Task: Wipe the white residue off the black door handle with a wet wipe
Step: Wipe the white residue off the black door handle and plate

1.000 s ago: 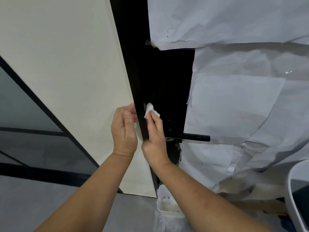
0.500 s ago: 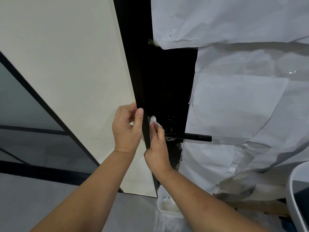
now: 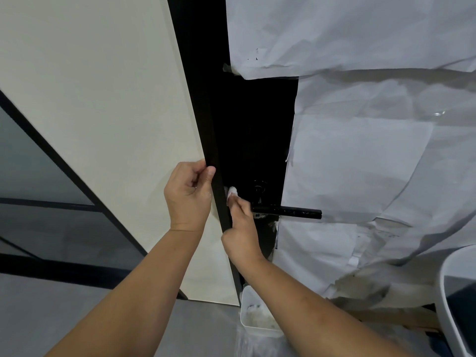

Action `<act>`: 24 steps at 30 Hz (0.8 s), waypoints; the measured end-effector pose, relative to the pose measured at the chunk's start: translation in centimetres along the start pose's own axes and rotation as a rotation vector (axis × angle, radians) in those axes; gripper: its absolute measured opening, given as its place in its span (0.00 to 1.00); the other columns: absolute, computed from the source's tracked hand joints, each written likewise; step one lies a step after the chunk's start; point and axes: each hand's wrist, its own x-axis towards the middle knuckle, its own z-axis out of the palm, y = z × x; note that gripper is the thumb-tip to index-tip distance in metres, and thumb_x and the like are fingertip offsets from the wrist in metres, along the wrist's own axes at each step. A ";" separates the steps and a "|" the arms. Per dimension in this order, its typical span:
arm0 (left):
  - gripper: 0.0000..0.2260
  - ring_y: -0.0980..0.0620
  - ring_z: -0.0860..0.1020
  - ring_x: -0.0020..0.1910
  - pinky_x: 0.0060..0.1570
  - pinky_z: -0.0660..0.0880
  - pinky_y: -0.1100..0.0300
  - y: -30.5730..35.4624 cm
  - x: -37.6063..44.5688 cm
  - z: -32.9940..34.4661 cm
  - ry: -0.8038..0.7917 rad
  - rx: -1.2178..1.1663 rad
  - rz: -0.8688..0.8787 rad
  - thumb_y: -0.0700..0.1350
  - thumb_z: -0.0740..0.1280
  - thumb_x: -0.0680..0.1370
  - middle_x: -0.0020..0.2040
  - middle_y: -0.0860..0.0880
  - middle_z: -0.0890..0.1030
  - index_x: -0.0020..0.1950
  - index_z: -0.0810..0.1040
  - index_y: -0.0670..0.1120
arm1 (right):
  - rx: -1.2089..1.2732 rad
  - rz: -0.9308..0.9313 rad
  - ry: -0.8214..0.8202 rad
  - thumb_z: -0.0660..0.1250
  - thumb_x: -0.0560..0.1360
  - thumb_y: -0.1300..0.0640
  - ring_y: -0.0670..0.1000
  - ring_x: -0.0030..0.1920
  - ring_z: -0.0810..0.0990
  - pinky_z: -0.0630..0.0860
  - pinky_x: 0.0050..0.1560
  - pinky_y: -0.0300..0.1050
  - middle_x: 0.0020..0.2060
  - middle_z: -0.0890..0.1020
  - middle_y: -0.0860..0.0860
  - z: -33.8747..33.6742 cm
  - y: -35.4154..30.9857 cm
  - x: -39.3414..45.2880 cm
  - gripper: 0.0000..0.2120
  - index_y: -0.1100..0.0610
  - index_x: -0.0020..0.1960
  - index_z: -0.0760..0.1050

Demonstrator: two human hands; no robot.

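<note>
The right hand (image 3: 240, 222) pinches the wet wipe (image 3: 231, 193) against the black door, at ten o'clock from the door handle (image 3: 287, 212). The left hand (image 3: 188, 191) grips the door edge (image 3: 215, 173). Residue under the handle (whitish specks) could get missed if wiping stays on the panel.

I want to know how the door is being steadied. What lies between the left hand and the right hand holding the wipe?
In the head view, the door's black edge runs between the left hand, which grips it, and the right hand with the wet wipe.
</note>
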 end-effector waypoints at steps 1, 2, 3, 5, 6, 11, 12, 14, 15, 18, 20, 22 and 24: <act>0.08 0.47 0.78 0.40 0.43 0.78 0.48 0.0 0.0 0.0 -0.003 0.002 -0.005 0.40 0.71 0.77 0.41 0.45 0.79 0.51 0.78 0.52 | 0.016 -0.039 0.013 0.54 0.65 0.80 0.43 0.74 0.58 0.62 0.71 0.36 0.73 0.58 0.45 -0.1 -0.8 0.0 0.44 0.53 0.77 0.55; 0.07 0.48 0.78 0.40 0.43 0.79 0.48 0.0 0.0 0.0 -0.004 0.007 -0.011 0.40 0.72 0.76 0.41 0.45 0.79 0.51 0.79 0.51 | 0.028 -0.104 0.034 0.54 0.65 0.80 0.40 0.73 0.57 0.60 0.71 0.34 0.72 0.58 0.46 -0.2 -1.9 0.2 0.44 0.55 0.77 0.56; 0.06 0.48 0.78 0.40 0.43 0.79 0.47 0.0 -0.1 0.0 -0.004 0.012 -0.017 0.41 0.72 0.76 0.42 0.46 0.80 0.51 0.79 0.49 | 0.027 -0.176 0.063 0.54 0.64 0.80 0.38 0.73 0.57 0.57 0.71 0.32 0.72 0.59 0.48 -0.3 -3.0 0.5 0.43 0.57 0.77 0.57; 0.05 0.48 0.78 0.41 0.43 0.79 0.46 0.0 -0.1 -0.1 -0.011 0.022 -0.032 0.42 0.72 0.76 0.42 0.47 0.80 0.51 0.80 0.48 | 0.003 -0.285 0.132 0.55 0.65 0.81 0.39 0.72 0.57 0.54 0.70 0.29 0.71 0.60 0.51 -0.4 -4.5 1.7 0.42 0.59 0.76 0.57; 0.05 0.48 0.79 0.41 0.43 0.79 0.46 0.0 0.0 -0.1 -0.017 0.027 -0.032 0.42 0.72 0.76 0.43 0.47 0.80 0.51 0.80 0.49 | -0.004 -0.308 0.152 0.55 0.65 0.80 0.40 0.72 0.57 0.53 0.70 0.29 0.71 0.60 0.52 -0.4 -4.6 2.1 0.42 0.59 0.76 0.57; 0.09 0.45 0.79 0.41 0.44 0.79 0.47 0.3 0.2 -0.3 -0.033 0.017 -0.023 0.41 0.72 0.77 0.42 0.44 0.80 0.51 0.77 0.54 | 0.028 -0.065 0.024 0.55 0.65 0.81 0.41 0.72 0.59 0.61 0.72 0.38 0.70 0.59 0.45 -0.1 -1.1 0.9 0.46 0.52 0.77 0.54; 0.09 0.45 0.78 0.41 0.44 0.79 0.47 0.4 0.2 -0.2 -0.030 0.014 -0.023 0.41 0.72 0.77 0.41 0.44 0.80 0.51 0.77 0.54 | 0.019 -0.017 0.007 0.56 0.67 0.80 0.44 0.72 0.61 0.64 0.70 0.37 0.69 0.60 0.45 -0.1 -0.7 0.7 0.44 0.51 0.78 0.54; 0.09 0.45 0.78 0.41 0.44 0.79 0.45 0.4 0.2 -0.2 -0.026 0.010 -0.036 0.41 0.72 0.77 0.41 0.43 0.80 0.51 0.77 0.54 | 0.008 0.011 0.007 0.58 0.70 0.77 0.47 0.70 0.65 0.66 0.64 0.29 0.68 0.61 0.46 -0.3 -1.0 0.9 0.41 0.52 0.77 0.55; 0.09 0.45 0.78 0.41 0.44 0.79 0.45 0.4 0.1 -0.1 -0.026 0.007 -0.045 0.41 0.72 0.77 0.42 0.44 0.80 0.51 0.77 0.54 | 0.019 -0.004 0.020 0.58 0.70 0.77 0.46 0.70 0.64 0.65 0.64 0.27 0.68 0.61 0.46 -0.4 -1.7 1.2 0.40 0.53 0.77 0.56; 0.09 0.46 0.79 0.42 0.44 0.79 0.45 0.3 0.0 0.0 -0.021 0.016 -0.051 0.42 0.72 0.77 0.42 0.45 0.80 0.51 0.77 0.54 | 0.081 -0.070 0.031 0.56 0.67 0.80 0.41 0.70 0.61 0.60 0.71 0.32 0.69 0.61 0.46 -0.9 -3.4 1.8 0.42 0.54 0.77 0.57; 0.09 0.46 0.78 0.41 0.44 0.79 0.46 0.5 -0.1 0.1 -0.012 0.031 -0.039 0.42 0.72 0.77 0.42 0.45 0.80 0.50 0.77 0.54 | 0.074 -0.067 0.013 0.56 0.67 0.80 0.41 0.71 0.61 0.60 0.72 0.34 0.69 0.61 0.45 -0.9 -2.7 1.7 0.43 0.53 0.77 0.57; 0.08 0.46 0.78 0.40 0.43 0.79 0.46 0.5 -0.1 0.1 0.001 0.042 -0.033 0.42 0.71 0.77 0.41 0.45 0.79 0.50 0.77 0.54 | 0.015 -0.011 -0.019 0.58 0.69 0.78 0.45 0.71 0.62 0.63 0.70 0.36 0.69 0.60 0.45 -0.7 -1.2 1.2 0.42 0.52 0.77 0.55; 0.09 0.46 0.77 0.40 0.42 0.79 0.47 0.6 -0.1 0.0 0.007 0.041 -0.035 0.41 0.71 0.77 0.41 0.45 0.79 0.50 0.77 0.54 | -0.024 0.018 -0.042 0.59 0.70 0.76 0.47 0.71 0.63 0.64 0.64 0.28 0.70 0.59 0.46 -0.6 -0.7 0.5 0.41 0.52 0.78 0.53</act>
